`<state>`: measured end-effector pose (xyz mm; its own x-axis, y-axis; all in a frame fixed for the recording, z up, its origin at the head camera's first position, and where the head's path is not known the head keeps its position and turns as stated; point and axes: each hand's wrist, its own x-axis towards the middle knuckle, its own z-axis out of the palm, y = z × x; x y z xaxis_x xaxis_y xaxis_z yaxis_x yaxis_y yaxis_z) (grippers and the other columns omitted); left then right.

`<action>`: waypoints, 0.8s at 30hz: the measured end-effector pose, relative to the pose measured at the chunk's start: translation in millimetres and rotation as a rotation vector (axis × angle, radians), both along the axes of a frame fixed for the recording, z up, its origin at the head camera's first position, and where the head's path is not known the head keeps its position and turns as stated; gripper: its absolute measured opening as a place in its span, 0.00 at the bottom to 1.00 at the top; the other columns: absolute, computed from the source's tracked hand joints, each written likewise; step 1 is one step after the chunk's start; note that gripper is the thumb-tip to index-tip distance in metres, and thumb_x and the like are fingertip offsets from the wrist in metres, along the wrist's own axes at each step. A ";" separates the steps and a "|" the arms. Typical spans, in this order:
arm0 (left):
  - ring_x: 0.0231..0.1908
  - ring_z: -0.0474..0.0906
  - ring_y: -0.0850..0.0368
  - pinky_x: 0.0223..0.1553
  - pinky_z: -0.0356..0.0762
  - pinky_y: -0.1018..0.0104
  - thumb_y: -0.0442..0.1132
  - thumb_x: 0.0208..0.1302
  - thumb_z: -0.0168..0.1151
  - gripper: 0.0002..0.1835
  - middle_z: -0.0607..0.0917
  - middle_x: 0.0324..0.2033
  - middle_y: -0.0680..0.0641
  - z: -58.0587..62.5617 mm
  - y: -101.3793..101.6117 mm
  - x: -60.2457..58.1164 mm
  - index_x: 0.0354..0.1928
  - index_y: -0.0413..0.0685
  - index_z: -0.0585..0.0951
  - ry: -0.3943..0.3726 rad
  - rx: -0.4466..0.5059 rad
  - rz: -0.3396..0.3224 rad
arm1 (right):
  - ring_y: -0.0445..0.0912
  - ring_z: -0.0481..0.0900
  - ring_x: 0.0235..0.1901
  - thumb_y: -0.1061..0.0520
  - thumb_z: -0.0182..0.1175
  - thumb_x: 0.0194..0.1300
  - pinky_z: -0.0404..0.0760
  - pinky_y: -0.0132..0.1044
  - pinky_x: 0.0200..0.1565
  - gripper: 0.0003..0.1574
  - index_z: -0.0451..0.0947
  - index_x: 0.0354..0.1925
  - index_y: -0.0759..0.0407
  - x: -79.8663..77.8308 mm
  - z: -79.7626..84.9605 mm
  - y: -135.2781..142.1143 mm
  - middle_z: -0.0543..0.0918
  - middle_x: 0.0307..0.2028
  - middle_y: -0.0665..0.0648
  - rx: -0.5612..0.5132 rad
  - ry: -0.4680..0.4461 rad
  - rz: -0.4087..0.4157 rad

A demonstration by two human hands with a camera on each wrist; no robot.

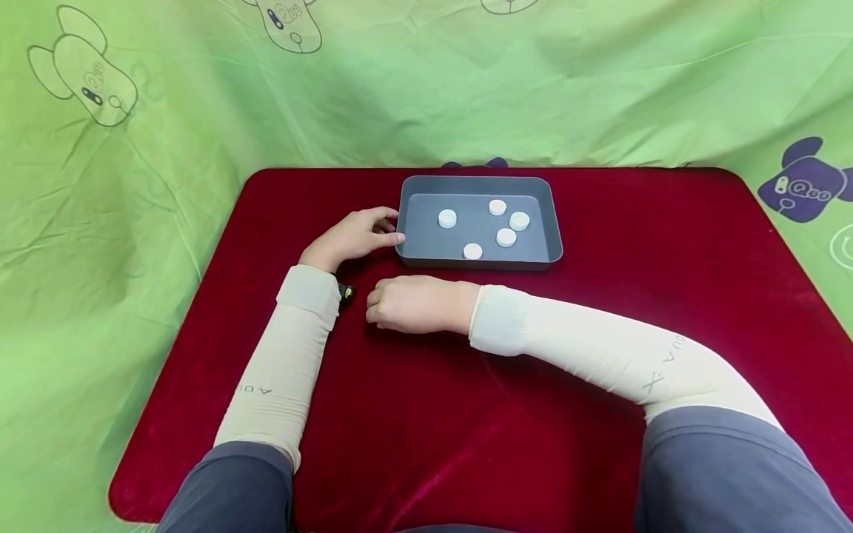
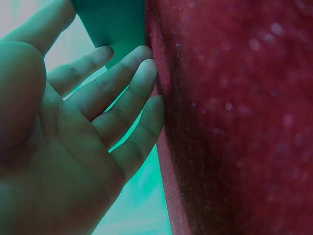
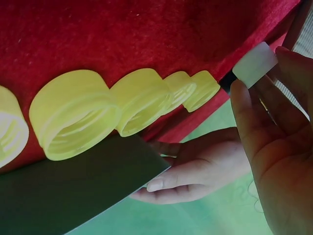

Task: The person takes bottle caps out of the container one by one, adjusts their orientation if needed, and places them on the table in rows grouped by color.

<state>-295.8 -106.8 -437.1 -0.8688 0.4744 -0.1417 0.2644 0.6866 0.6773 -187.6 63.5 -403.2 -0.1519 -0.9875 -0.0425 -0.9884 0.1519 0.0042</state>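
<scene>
My left hand is at the left end of a grey rectangular tray. Its fingers look extended in the left wrist view, near the tray wall, and the thumb overlaps the rim in the head view. In front of the tray is my right hand, pinching a white screw cap between thumb and fingers; the head view hides that cap. A row of several yellowish-looking caps sits on the red cloth beside the tray in the right wrist view. Several white caps lie spread inside the tray.
Red velvety cloth covers the table. Green printed fabric hangs behind it and at both sides. A small black device shows at the left wrist, close to the right fingers.
</scene>
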 end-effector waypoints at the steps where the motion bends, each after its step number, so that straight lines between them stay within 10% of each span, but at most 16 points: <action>1: 0.54 0.75 0.55 0.56 0.70 0.58 0.56 0.65 0.62 0.33 0.80 0.52 0.48 -0.2 -0.2 -0.1 0.66 0.50 0.70 0.000 0.000 0.000 | 0.48 0.78 0.39 0.59 0.60 0.67 0.75 0.37 0.47 0.06 0.84 0.40 0.55 0.3 -0.5 -0.7 0.82 0.36 0.52 0.001 -0.005 -0.001; 24: 0.55 0.74 0.56 0.57 0.68 0.59 0.56 0.65 0.62 0.33 0.79 0.53 0.48 1.6 -0.2 0.2 0.67 0.50 0.69 -0.012 0.004 0.000 | 0.44 0.79 0.41 0.57 0.60 0.68 0.78 0.34 0.42 0.08 0.84 0.43 0.53 2.9 -11.5 -8.2 0.82 0.39 0.50 0.040 -0.051 -0.017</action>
<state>-295.6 -106.9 -435.6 -0.8672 0.4747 -0.1502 0.2562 0.6841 0.6829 -184.7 55.3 -414.7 -0.1656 -0.9821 -0.0901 -0.9847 0.1697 -0.0398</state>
